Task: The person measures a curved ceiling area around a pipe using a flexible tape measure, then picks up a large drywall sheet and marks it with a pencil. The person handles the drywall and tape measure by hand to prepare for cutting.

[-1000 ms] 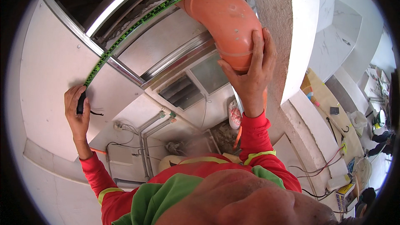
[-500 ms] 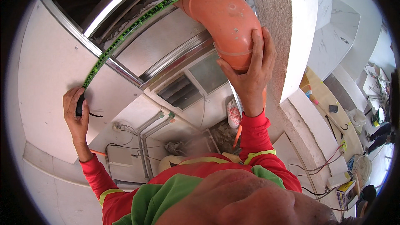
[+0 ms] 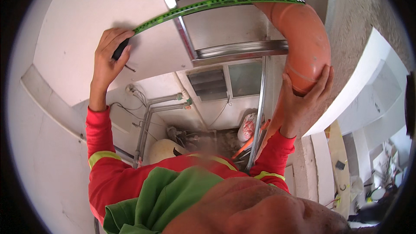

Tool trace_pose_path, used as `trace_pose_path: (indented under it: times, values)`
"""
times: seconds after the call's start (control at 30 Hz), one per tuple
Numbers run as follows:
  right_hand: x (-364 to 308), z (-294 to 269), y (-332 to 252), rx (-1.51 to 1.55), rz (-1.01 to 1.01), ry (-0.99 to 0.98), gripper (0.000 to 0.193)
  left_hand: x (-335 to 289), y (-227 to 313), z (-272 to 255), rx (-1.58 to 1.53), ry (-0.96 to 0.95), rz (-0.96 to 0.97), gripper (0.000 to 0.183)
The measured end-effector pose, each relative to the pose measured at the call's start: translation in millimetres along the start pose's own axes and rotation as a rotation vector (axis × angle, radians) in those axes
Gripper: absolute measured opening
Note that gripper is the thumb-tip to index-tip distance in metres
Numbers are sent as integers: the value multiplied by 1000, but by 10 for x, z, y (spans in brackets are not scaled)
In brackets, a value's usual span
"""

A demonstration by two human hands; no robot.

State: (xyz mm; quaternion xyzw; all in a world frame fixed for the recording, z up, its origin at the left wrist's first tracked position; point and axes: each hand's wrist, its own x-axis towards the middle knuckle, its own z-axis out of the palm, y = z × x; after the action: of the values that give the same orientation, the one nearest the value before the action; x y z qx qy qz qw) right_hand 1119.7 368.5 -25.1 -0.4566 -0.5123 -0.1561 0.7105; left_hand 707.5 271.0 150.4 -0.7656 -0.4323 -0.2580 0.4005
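Observation:
My left hand [image 3: 104, 58] is closed around the black case of a tape measure [image 3: 120, 49], held up against the white panel. The green blade [image 3: 208, 5] runs out to the right across the opening in the panel, bowing slightly. Its metal tip reaches just above the bend of an orange pipe elbow [image 3: 311, 34]; whether it touches the pipe I cannot tell. My right hand [image 3: 301, 102] grips the lower end of that elbow, thumb on one side and fingers on the other. Part of the elbow's mouth is covered by the hand.
Shiny metal framing [image 3: 238, 51] edges the opening in the white panel [image 3: 86, 17]. Beyond are a louvred vent [image 3: 208, 84], grey pipes [image 3: 142, 125] and a white sack [image 3: 247, 128]. A rough concrete surface [image 3: 355, 4] stands right of the elbow; a cluttered tan board [image 3: 340, 164] is lower right.
The view has swung, so the panel, pipe and both hands sit further right. The blade now lies more level. Each hand keeps its hold.

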Motion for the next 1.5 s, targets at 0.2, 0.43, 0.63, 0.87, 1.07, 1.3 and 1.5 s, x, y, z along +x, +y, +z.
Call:
trace_pose_path:
  times: [0.2, 0.43, 0.63, 0.87, 1.07, 1.3, 1.5]
  values:
    - [-31, -1, -40, -112, 7, -23, 108, -8, -35, -19, -38, -9, 5, 34]
    - [-30, -25, 9, -260, -88, -17, 108, -45, -86, -13, -36, 23, 11, 33]
    - [-50, 11, 9, -172, -86, 8, 106, -61, -120, -32, -56, -12, 22, 34]
    - [-49, -29, -58, -228, -63, -30, 104, -76, -137, -28, -34, -24, 9, 35]
    - [-61, -17, -111, -213, -36, -29, 101, -79, -145, -9, 15, 16, 57, 35]
    - [-65, -17, -82, -271, -89, -11, 99, -82, -160, 32, 60, 54, 86, 33]
    - [-68, -14, -74, -214, -53, -33, 100, -86, -166, 9, 37, -13, 37, 36]
